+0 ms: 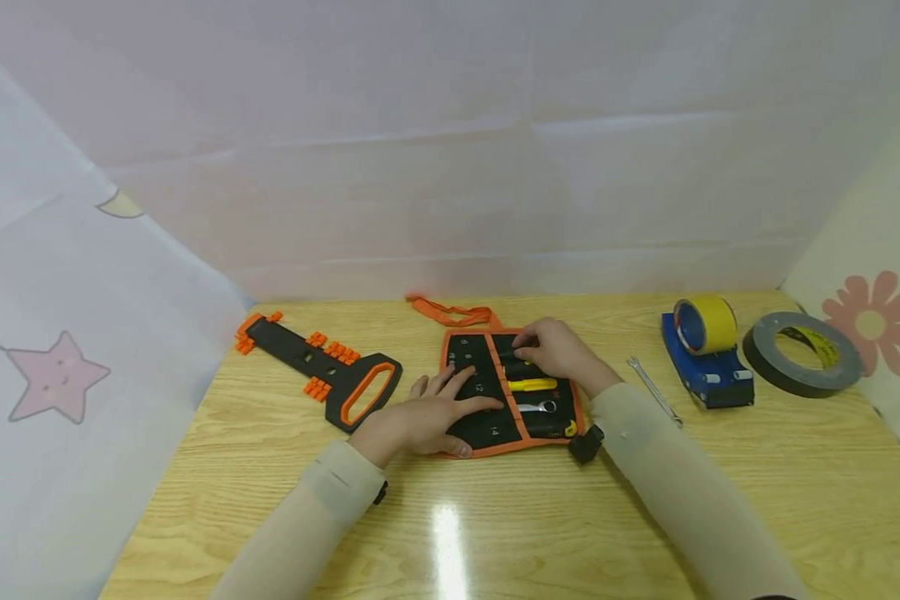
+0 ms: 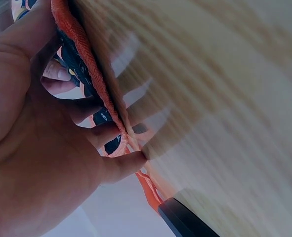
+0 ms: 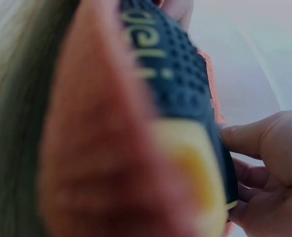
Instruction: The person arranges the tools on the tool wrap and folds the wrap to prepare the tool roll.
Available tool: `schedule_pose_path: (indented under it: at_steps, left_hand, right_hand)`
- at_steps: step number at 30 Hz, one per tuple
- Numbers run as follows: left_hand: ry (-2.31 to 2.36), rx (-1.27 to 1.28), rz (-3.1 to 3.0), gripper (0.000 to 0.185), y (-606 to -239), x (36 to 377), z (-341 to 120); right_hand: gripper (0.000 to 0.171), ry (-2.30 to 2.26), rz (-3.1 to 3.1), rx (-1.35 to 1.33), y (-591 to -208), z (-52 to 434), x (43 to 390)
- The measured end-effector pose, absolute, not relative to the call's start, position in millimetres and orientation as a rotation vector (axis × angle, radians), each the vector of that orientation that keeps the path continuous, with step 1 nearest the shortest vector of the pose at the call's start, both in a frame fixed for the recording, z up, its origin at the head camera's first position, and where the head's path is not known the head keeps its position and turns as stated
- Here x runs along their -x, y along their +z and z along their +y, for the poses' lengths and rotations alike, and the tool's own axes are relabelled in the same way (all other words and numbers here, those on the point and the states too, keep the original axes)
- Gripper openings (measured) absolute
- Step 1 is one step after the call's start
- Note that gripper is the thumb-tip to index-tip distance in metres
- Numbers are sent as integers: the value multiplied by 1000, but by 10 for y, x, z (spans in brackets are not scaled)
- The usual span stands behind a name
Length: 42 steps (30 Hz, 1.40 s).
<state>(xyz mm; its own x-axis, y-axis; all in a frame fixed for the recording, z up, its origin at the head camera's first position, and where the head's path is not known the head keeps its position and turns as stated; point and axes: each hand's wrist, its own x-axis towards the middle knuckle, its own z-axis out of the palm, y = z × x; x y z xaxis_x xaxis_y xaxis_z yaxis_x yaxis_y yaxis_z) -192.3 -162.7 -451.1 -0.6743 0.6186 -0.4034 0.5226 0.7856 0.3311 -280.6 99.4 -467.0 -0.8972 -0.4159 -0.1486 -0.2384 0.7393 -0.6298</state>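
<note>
so one left hand presses flat on one tool pouch, one right hand pinching one dark tool in it.

Pale size numbers printed on the black pockets of the tool roll: "12" just beside the left hand's fingers, "14" nearer the roll's front edge; higher numbers too small to read. Yellow lettering on the grey tape roll, right of the tool roll, illegible. Yellow characters on a black grip, blurred, unreadable.
</note>
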Motion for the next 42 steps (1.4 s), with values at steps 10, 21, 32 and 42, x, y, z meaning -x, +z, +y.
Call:
schedule_pose_path:
  at_steps: [10,21,32,42]
  left_hand:
    - [256,-866,2467,80,-4509,1930,-1604]
    - [267,-863,2475,79,-4505,1923,-1624]
    - [282,-846,2462,81,-4512,1915,-1633]
    - [297,-842,2457,80,-4513,1907,-1634]
  right_hand:
    - [28,-941,2678,487,-4665,1078,2775]
    - [30,-990,2782,500,-4565,1346,2599]
    - [28,-1031,2880,356,-4595,1729,2328]
    - [27,-1009,2965,175,-4639,2149,1991]
